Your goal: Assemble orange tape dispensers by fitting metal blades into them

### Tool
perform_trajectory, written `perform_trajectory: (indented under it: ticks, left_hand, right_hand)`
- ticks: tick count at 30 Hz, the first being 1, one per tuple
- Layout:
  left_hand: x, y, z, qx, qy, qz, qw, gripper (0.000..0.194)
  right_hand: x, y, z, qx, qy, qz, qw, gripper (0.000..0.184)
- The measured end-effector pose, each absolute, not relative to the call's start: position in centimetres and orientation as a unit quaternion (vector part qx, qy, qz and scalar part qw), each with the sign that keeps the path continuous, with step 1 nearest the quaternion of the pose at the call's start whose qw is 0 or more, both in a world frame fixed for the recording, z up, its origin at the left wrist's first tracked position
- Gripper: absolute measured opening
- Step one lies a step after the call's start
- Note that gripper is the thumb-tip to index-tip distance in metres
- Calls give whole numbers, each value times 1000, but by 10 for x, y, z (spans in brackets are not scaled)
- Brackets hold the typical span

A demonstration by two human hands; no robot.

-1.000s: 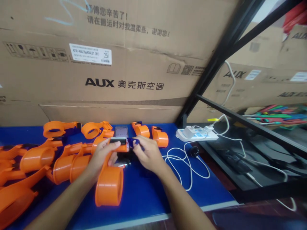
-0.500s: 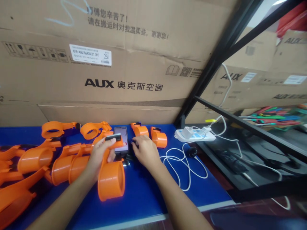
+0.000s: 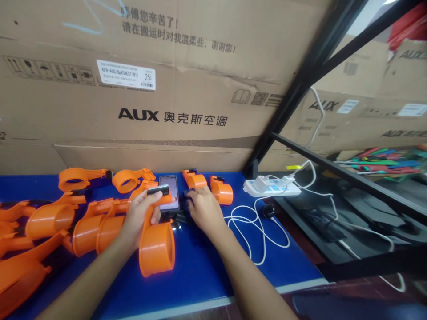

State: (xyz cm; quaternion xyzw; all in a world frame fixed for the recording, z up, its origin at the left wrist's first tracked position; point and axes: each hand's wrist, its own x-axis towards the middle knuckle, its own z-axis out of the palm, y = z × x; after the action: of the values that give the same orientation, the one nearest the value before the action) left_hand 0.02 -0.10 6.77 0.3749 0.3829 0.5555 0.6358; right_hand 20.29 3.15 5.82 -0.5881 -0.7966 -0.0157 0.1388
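My left hand (image 3: 140,213) is closed around the handle of an orange plastic tape dispenser (image 3: 156,251), its round empty ring hanging low and a black strip by my thumb. My right hand (image 3: 205,206) is on the blue tabletop, fingers bent together at some small dark pieces (image 3: 187,200); what is between them is hidden. A phone (image 3: 169,191) with a lit screen lies between the hands. Just beyond my right hand sit two more orange dispensers, one (image 3: 195,178) partly behind my fingers and another (image 3: 222,192) to the right.
Several orange dispensers (image 3: 50,220) crowd the left side of the blue table (image 3: 200,280). At right are a white power strip (image 3: 271,189), a looping white cable (image 3: 245,240) and a black shelf frame (image 3: 293,89). A large cardboard box (image 3: 173,146) stands behind.
My right hand has shifted very slightly up and to the right, fingers still bent at the dark pieces. The dispenser in my left hand has barely moved.
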Motion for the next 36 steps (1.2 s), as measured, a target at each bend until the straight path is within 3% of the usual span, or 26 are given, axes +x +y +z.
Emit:
perform_trajectory:
  ticks: [5, 10, 14, 16, 24, 28, 30, 36]
  left_hand:
    - [0, 0, 65, 386, 403, 558, 614, 28]
    - [2, 4, 62, 422, 406, 546, 598, 25]
    - [4, 6, 58, 440, 408, 543, 588, 25]
    - [5, 7, 57, 451, 408, 537, 585, 26]
    - [0, 5, 60, 468, 421, 533, 567, 33]
    - [-12, 7, 72, 425, 403, 553, 592, 53]
    - [-17, 7, 77, 395, 378, 552, 630, 59]
    - [-19, 6, 76, 376, 365, 558, 644, 54]
  right_hand:
    - [209, 29, 61, -602, -782, -17, 159, 22]
    - [205, 20, 72, -514, -782, 54, 349, 19]
    - [194, 8, 79, -377, -800, 152, 441, 37]
    - [190, 4, 80, -344, -814, 163, 439, 41]
    - [193, 7, 81, -368, -798, 155, 451, 20]
    - [199, 8, 85, -419, -774, 131, 456, 14]
    - [199, 8, 84, -433, -794, 111, 411, 10]
    - [187, 7, 73, -405, -887, 38, 219, 15]
